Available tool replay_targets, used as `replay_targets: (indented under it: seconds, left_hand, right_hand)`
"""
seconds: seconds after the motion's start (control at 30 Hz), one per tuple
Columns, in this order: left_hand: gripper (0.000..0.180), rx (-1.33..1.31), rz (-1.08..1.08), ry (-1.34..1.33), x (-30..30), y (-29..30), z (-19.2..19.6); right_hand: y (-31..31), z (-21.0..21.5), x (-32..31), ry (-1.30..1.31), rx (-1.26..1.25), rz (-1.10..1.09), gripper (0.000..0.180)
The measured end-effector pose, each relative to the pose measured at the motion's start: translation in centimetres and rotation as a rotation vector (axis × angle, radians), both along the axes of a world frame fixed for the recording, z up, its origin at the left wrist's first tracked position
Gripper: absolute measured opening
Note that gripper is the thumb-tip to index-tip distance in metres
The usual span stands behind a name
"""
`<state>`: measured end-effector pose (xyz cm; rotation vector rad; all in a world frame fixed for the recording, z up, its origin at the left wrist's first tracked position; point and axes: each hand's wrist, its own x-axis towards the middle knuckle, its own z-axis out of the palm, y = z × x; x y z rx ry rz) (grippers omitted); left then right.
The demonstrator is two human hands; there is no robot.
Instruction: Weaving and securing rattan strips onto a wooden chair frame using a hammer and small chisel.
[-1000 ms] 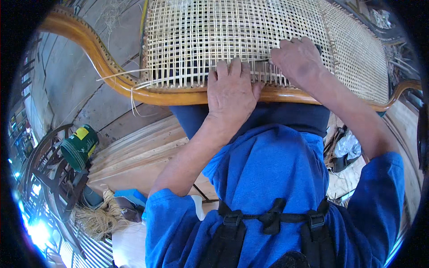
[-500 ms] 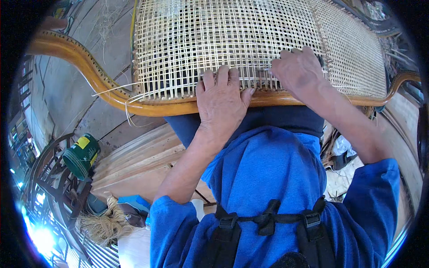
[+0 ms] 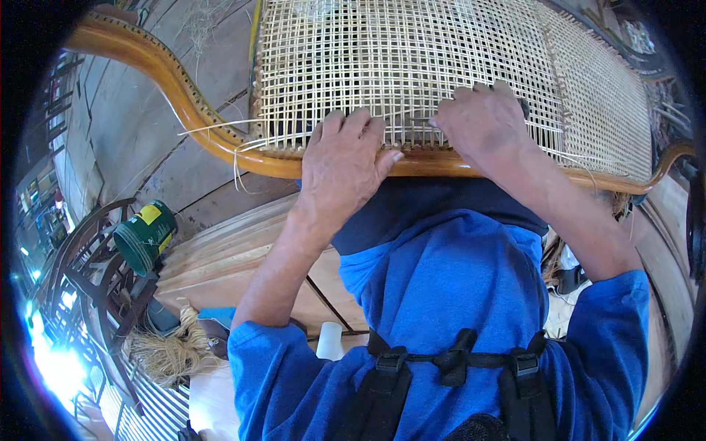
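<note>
A pale woven cane panel (image 3: 441,51) is stretched over a curved, varnished wooden frame (image 3: 279,167). My left hand (image 3: 342,154) lies on the panel's near edge, fingers extended over the strands and thumb on the wooden rail. To its right, my right hand (image 3: 482,125) is closed round a thin metal-tipped tool, its dark handle end (image 3: 524,109) showing behind the fist. The tool's tip (image 3: 421,120) points left, among the strands between my hands. Most of the tool is hidden in my palm.
Loose cane ends (image 3: 237,158) hang over the rail at the panel's left corner. A green bucket (image 3: 143,237) is lower left, beside dark curved furniture frames (image 3: 99,294). A bundle of fibre strands (image 3: 173,349) lies below it. Wooden boards (image 3: 220,250) lie left of my body.
Both hands have shifted left along the panel's near edge, the left hand further. The tool's tip shows more clearly between them. The whole view has shifted slightly.
</note>
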<state>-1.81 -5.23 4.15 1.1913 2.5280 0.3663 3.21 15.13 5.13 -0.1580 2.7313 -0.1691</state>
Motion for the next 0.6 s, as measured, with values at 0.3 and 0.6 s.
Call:
replay_targets:
  seconds: [0.3,0.6]
  left_hand:
    - [0.046,-0.105,0.146,0.06,1.4,0.9,-0.3]
    - [0.034,-0.281,0.189,0.435,-6.3,-6.8,2.5]
  right_hand:
    - [-0.5,-1.2,-2.3,-0.051,0.028,0.125,0.017]
    - [-2.1,0.9,-1.8,-0.048,0.04,-0.049,0.016]
